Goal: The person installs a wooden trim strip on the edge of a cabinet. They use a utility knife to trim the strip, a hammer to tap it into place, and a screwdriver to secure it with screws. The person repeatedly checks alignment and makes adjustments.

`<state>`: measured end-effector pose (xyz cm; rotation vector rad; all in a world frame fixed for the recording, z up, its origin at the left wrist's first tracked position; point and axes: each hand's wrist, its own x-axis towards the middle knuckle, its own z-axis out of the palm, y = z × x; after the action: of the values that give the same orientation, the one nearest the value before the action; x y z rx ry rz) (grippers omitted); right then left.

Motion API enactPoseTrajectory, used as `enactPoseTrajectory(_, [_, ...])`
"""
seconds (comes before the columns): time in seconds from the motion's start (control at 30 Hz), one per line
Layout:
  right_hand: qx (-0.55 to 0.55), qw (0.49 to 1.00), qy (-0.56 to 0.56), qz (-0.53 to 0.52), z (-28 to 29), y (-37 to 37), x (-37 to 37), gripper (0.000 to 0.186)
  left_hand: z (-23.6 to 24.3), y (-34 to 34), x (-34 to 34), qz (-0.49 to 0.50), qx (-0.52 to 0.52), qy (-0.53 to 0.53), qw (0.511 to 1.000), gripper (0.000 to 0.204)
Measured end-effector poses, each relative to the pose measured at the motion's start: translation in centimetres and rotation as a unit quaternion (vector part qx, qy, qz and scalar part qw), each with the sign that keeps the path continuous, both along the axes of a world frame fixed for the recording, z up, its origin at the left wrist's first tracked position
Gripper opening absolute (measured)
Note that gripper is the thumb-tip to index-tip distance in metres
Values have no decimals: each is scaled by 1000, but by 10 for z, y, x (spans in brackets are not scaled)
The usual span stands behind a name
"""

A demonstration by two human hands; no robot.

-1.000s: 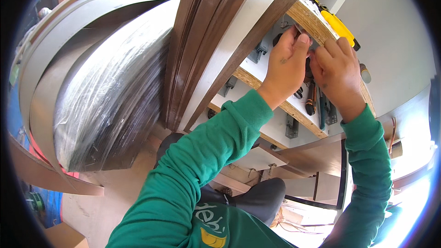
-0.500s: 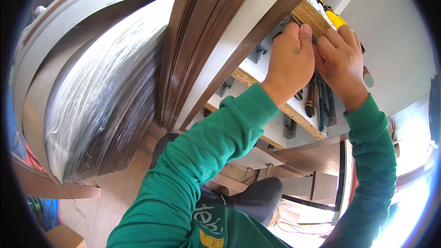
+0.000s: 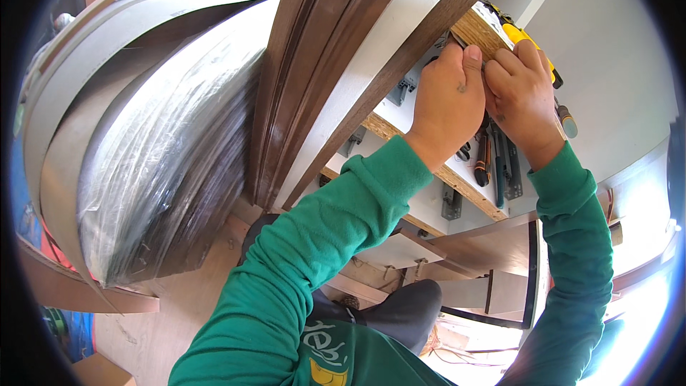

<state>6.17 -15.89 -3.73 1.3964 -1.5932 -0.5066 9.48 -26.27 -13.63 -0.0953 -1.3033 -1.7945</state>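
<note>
Both my hands are up at the raw, unfinished front edge of a chipboard shelf (image 3: pixel 480 32) inside a cabinet. My left hand (image 3: pixel 450 104) is closed, its thumb along the top beside the board's lower edge. Close beside it, my right hand (image 3: pixel 525 96) has curled fingers pressed at the shelf's right end. A thin dark strip runs along the board edge by my left fingers; what either hand grips beneath is hidden. A yellow-and-black tool (image 3: pixel 525 36) lies on that shelf behind my right fingers.
On the shelf below (image 3: pixel 471 189) lie dark-handled pliers (image 3: pixel 483 161) and grey metal hardware (image 3: pixel 511 164). A screwdriver handle (image 3: pixel 567 121) shows to the right. A brown door frame (image 3: pixel 314 78) stands left, with plastic-wrapped panels (image 3: pixel 164 143) beyond it.
My right hand has shifted slightly left, nearer my left hand. My left hand stays almost in place, and the view has moved a little.
</note>
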Motion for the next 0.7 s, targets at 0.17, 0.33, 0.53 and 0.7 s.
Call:
enactPoseTrajectory(0.17, [-7, 1000, -8, 9, -1, 0, -3, 22, 1, 0, -2, -9, 7, -7, 1000, 41])
enactPoseTrajectory(0.33, [-13, 1000, -2, 10, -1, -2, -5, 20, 2, 2, -4, 9, 16, 8, 1000, 43])
enactPoseTrajectory(0.53, [-14, 1000, -7, 6, 0, -3, -5, 18, 3, 0, -7, 15, 13, 5, 1000, 43])
enactPoseTrajectory(0.7, [-14, 1000, -11, -25, -1, -3, -4, 15, 1, 2, -11, -10, 31, 5, 999, 44])
